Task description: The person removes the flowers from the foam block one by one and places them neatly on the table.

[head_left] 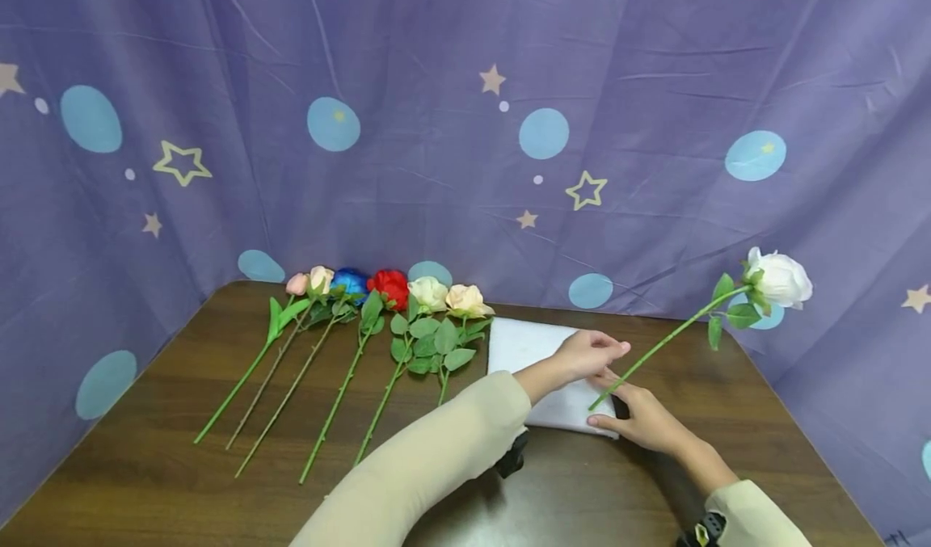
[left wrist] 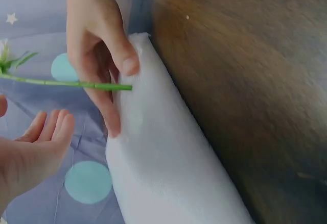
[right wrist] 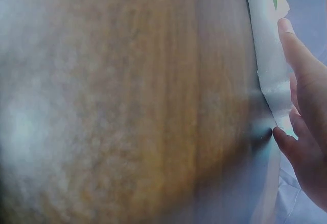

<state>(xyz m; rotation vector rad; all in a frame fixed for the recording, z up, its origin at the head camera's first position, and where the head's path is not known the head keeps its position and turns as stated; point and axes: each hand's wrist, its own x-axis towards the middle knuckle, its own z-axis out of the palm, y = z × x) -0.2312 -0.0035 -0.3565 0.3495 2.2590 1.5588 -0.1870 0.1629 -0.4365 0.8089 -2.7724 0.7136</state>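
Observation:
A white rose (head_left: 780,280) stands slanted in the air over the table's right side, bloom up and to the right. The lower end of its green stem (left wrist: 56,82) crosses my right hand (head_left: 647,419), which holds it there; the exact grip is partly hidden. The right thumb is spread away at the front edge of a folded white sheet (head_left: 527,347). My left hand (head_left: 582,355) is over that sheet, its loosely bent fingers close beside the stem and holding nothing. In the right wrist view, the right hand (right wrist: 309,96) is at the sheet's edge.
Left of the sheet lies a row of several flowers: a pink tulip-like bud (head_left: 296,284), a blue rose (head_left: 351,283), a red rose (head_left: 389,288) and paler roses, stems toward me. A purple curtain (head_left: 436,127) hangs behind the brown table (head_left: 167,401).

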